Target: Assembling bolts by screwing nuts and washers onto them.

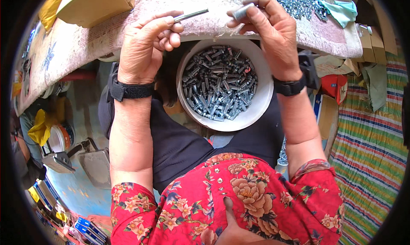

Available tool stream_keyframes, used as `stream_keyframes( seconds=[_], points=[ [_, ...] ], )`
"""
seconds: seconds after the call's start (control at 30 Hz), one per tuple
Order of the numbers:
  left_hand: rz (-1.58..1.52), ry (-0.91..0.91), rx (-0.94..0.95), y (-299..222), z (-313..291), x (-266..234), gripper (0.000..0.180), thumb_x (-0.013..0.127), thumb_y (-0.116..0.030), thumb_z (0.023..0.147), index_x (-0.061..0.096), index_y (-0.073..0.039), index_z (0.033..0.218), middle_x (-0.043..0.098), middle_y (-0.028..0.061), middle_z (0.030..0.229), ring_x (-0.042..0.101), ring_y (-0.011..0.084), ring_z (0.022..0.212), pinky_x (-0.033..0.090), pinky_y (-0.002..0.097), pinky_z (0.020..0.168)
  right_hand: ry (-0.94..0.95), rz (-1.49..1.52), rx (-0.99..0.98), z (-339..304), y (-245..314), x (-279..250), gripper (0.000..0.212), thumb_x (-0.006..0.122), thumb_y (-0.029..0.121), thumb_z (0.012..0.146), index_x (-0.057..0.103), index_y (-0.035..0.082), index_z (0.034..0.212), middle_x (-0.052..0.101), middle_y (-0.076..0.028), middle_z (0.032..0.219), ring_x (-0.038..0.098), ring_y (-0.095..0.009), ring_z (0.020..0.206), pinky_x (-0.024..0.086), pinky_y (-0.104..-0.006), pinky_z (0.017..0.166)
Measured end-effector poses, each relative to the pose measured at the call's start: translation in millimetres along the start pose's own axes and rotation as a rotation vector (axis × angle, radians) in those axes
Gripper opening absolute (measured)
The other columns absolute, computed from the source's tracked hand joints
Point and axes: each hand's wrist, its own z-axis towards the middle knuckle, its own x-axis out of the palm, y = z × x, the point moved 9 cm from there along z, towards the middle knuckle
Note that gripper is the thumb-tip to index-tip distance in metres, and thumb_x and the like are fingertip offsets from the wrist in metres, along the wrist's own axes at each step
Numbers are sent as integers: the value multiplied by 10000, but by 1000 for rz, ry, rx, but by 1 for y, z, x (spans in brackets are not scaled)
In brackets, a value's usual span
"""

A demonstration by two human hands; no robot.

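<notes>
My left hand pinches a threaded bolt by one end, its shaft pointing to the right. Between the thumb and fingers of my right hand is a short silver metal sleeve, tilted and level with the bolt. A gap separates the two parts. Both are held over the near edge of the cloth-covered table. Below them, between my knees, a whitish round tub holds a heap of sleeved anchor bolts.
A pile of nuts and small metal parts lies on the table at the far right, beside a pale green cloth. A cardboard box stands at the far left. Striped sheeting covers the right side; a yellow bag is at left.
</notes>
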Motion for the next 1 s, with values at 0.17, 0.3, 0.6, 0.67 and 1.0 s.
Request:
stream_keyframes(
  seconds=[0.17, 0.3, 0.6, 0.67, 1.0],
  points=[
    [-83, -2, -23, 8, -3, 7, 258, 580, -85, 829, 585, 66, 1038, 644, 116, 784, 607, 123, 594, 473, 174, 517, -143, 211, -70, 3, -19, 33, 158, 561, 120, 875, 501, -19, 920, 634, -105, 697, 620, -122, 592, 467, -200, 494],
    [-7, -1, -4, 9, -8, 15, 245, 579, -67, 833, 581, 64, 1040, 645, 120, 801, 606, 122, 594, 478, 184, 520, -153, 250, 62, -3, -33, 38, 203, 600, 161, 860, 506, -17, 885, 614, -80, 642, 561, -77, 506, 412, -168, 424],
    [42, 195, 63, -4, -14, 36, 452, 678, -8, 729, 521, 21, 1151, 634, 82, 795, 604, 106, 622, 480, 181, 535, 206, 509, 342, -12, -25, 75, 222, 622, 215, 846, 583, -3, 853, 567, -26, 577, 465, -37, 423, 315, -172, 366],
    [74, 175, 57, -7, -14, 32, 448, 672, 23, 721, 540, 0, 1149, 637, 80, 838, 610, 106, 657, 488, 183, 557, 227, 358, 336, -6, -24, 69, 203, 624, 204, 843, 594, 4, 867, 575, -26, 583, 462, -36, 424, 319, -179, 369],
    [-21, -32, 27, 4, -10, 4, 364, 609, -3, 801, 551, -14, 1161, 636, 150, 916, 641, 178, 734, 527, 250, 681, 76, -478, -105, 83, -21, 0, 170, 670, 199, 770, 659, 30, 778, 596, -37, 611, 550, -116, 514, 455, -268, 512]
  ],
)
